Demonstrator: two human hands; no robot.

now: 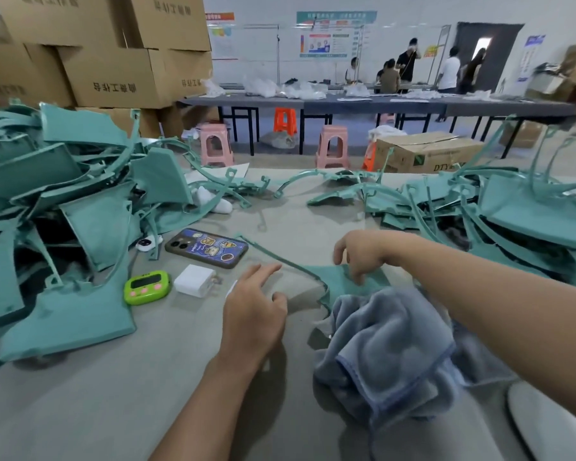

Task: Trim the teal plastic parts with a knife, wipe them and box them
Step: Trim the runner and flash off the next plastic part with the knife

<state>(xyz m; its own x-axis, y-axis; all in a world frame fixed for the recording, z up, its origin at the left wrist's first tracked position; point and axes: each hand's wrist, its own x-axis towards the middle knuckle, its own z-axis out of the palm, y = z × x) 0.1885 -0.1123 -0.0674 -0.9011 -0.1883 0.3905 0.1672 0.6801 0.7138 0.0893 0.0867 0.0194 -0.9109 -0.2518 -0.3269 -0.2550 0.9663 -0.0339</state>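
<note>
One teal plastic part [335, 277] lies flat on the table in front of me, its thin curved arm running left toward a phone. My right hand [359, 252] hangs over its flat panel with fingers bent down, fingertips on the teal surface. My left hand [251, 311] hovers just left of the part, fingers relaxed and holding nothing. A grey-blue cloth [393, 354] lies bunched over the part's near edge. A knife blade tip [318, 339] pokes out from under the cloth. Large heaps of teal parts sit at the left [47, 207] and right [499, 211].
A phone [207, 247], a white charger [193, 280], a green timer [147, 288] and a small white device [145, 243] lie left of my hands. Cardboard boxes [107, 51] are stacked at back left. Stools, a floor box [426, 151] and people stand beyond.
</note>
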